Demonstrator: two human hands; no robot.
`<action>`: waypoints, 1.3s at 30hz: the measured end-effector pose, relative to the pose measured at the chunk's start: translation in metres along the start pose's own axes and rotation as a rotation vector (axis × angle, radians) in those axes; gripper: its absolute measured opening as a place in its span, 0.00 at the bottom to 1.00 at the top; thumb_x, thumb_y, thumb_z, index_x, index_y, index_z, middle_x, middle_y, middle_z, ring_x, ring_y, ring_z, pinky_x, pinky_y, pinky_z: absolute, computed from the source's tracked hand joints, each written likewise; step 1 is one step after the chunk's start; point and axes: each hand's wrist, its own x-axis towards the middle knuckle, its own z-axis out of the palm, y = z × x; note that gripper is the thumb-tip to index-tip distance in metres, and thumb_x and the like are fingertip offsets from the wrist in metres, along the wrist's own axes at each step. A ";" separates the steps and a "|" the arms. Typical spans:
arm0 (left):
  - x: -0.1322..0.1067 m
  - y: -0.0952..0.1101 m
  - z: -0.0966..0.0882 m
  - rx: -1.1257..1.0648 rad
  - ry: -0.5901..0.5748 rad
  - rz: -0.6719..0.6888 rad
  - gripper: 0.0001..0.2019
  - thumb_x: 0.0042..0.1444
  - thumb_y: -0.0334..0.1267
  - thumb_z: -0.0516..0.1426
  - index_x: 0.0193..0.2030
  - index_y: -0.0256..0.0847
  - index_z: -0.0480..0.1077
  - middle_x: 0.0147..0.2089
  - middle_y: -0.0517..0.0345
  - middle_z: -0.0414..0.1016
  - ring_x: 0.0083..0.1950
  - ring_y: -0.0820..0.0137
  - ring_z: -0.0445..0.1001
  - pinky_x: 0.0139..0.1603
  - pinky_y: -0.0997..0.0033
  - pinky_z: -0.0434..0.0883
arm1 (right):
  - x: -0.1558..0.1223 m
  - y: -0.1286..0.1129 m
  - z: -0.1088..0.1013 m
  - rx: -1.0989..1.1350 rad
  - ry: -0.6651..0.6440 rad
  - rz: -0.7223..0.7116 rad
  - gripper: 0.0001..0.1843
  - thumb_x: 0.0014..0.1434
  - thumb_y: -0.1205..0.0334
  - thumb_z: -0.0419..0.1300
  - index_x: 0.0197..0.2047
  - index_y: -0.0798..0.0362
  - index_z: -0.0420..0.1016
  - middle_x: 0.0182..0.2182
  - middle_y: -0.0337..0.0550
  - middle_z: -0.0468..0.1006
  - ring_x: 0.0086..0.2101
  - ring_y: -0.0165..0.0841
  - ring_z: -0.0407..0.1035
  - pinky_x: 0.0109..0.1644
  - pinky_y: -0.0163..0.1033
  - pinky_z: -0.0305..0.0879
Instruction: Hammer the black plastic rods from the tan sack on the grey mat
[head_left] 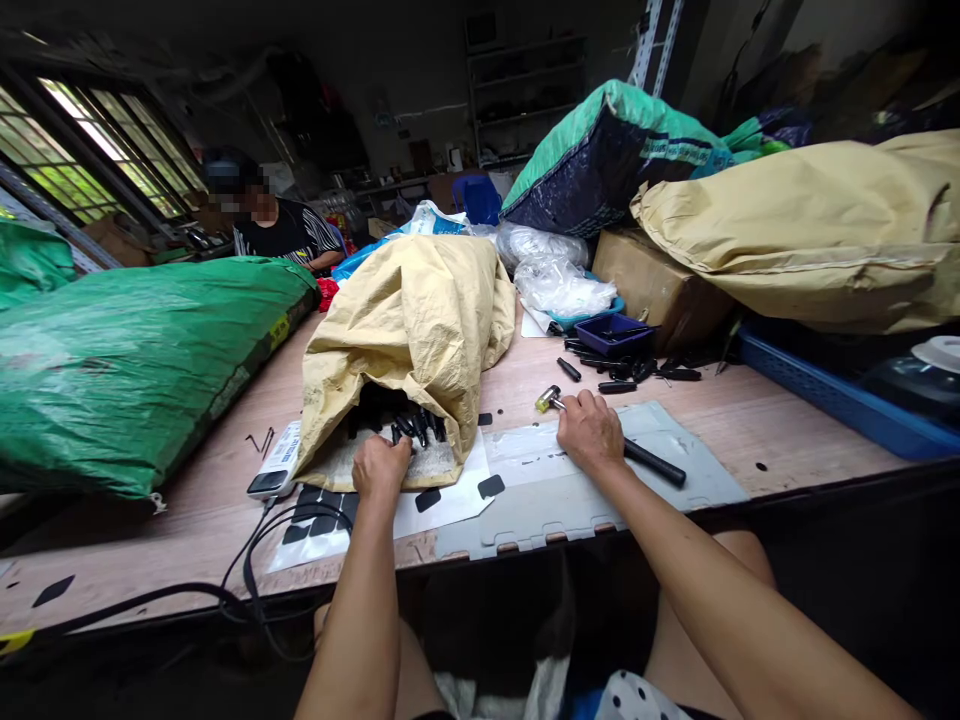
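My left hand (pixel 381 465) is curled at the mouth of a tan woven sack (pixel 409 320) that lies open on the wooden table (pixel 225 490). Its fingers close among several black cylindrical parts (pixel 409 425) spilling from the sack. My right hand (pixel 589 432) grips a small hammer (pixel 600 425) with a black handle and a yellow-tipped head. The hammer lies low over a grey mat (pixel 570 490) at the table's front edge.
A large green sack (pixel 127 360) fills the left. Another person (pixel 274 225) sits at the far end. A blue tray (pixel 615 332), loose black parts (pixel 637 372), a cardboard box (pixel 656 285), more sacks (pixel 817 230) and a phone (pixel 276 470) with cable are around.
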 end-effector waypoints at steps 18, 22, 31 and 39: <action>-0.107 0.070 0.051 -0.321 -0.200 0.892 0.06 0.60 0.36 0.62 0.44 0.43 0.72 0.44 0.56 0.77 0.47 0.63 0.72 0.48 0.64 0.68 | 0.001 0.001 0.004 0.003 0.013 0.004 0.18 0.69 0.60 0.50 0.54 0.54 0.76 0.48 0.54 0.74 0.48 0.43 0.64 0.46 0.44 0.56; -0.093 0.076 0.069 -0.361 -0.251 0.860 0.07 0.58 0.34 0.64 0.43 0.43 0.74 0.44 0.56 0.75 0.48 0.64 0.71 0.50 0.64 0.67 | 0.000 0.001 0.003 0.002 0.004 -0.001 0.18 0.69 0.60 0.50 0.54 0.54 0.76 0.48 0.54 0.74 0.49 0.43 0.64 0.46 0.44 0.56; -0.088 0.074 0.075 -0.463 -0.309 0.815 0.08 0.54 0.35 0.67 0.41 0.42 0.77 0.40 0.58 0.73 0.47 0.66 0.71 0.50 0.66 0.67 | 0.008 0.008 -0.005 0.089 -0.073 0.026 0.16 0.68 0.61 0.52 0.54 0.50 0.78 0.50 0.50 0.75 0.49 0.40 0.65 0.47 0.41 0.59; -0.088 0.076 0.074 -0.481 -0.335 0.777 0.09 0.53 0.35 0.68 0.41 0.42 0.79 0.40 0.58 0.72 0.46 0.66 0.71 0.48 0.67 0.66 | -0.016 0.006 -0.038 0.599 0.067 -0.165 0.19 0.69 0.61 0.51 0.56 0.53 0.77 0.49 0.48 0.80 0.48 0.37 0.73 0.54 0.38 0.66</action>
